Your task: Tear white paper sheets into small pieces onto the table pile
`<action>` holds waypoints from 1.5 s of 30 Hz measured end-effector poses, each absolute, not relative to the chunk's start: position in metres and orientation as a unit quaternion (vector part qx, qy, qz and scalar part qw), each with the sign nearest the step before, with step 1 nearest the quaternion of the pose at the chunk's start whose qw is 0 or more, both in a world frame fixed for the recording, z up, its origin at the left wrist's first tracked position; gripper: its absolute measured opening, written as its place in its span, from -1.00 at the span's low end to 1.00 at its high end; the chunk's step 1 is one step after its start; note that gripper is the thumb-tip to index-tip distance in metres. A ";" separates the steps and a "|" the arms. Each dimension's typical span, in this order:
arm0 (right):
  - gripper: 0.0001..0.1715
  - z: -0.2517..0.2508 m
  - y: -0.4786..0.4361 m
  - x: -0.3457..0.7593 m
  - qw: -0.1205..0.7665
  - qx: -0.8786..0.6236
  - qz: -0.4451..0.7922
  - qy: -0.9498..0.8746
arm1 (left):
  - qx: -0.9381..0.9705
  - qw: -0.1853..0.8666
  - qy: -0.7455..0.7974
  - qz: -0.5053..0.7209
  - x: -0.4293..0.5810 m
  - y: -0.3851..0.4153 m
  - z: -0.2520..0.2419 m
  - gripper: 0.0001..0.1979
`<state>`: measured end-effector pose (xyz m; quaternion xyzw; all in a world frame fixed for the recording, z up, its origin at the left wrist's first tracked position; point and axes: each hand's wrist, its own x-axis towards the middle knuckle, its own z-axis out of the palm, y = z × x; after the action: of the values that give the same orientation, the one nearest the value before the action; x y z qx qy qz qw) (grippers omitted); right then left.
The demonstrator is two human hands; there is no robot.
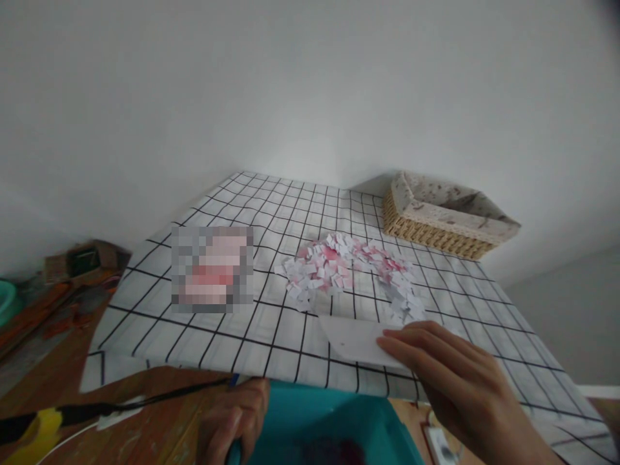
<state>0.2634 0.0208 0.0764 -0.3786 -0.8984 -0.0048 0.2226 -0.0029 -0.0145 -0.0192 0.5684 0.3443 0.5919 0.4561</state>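
Note:
At the near edge of the table, my right hand (460, 368) pinches a stiff white sheet of paper (356, 339), its far edge low over the checked cloth. Just beyond the sheet lies a loose, curved heap of torn paper bits (324, 265), white and pink. Below the table's front edge, the fingers of my left hand (237, 416) are curled round the rim of a teal bin (310, 403). The bin stands under the edge, with something dark and reddish, not clear, at its bottom.
A woven basket with a cloth lining (436, 236) stands at the back right of the checked tablecloth (300, 200). A pixelated pinkish rectangle (213, 271) lies left of the heap. A black strap (159, 395) and a white power strip (440, 445) are below the table.

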 end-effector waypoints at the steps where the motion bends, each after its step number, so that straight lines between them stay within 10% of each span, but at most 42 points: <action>1: -0.59 0.077 0.022 0.262 0.226 -0.382 -0.013 -0.896 | 0.570 0.456 0.342 0.591 -0.003 -0.014 -0.018 -0.42; 45: -0.60 0.082 0.028 0.253 0.231 -0.429 0.054 -0.871 | 0.588 0.417 0.296 0.626 -0.003 -0.012 -0.005 -0.48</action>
<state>0.2534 0.0277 0.0815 -0.4294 -0.8714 0.0544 0.2309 -0.0035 -0.0121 -0.0050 0.5885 0.2961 0.6263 0.4169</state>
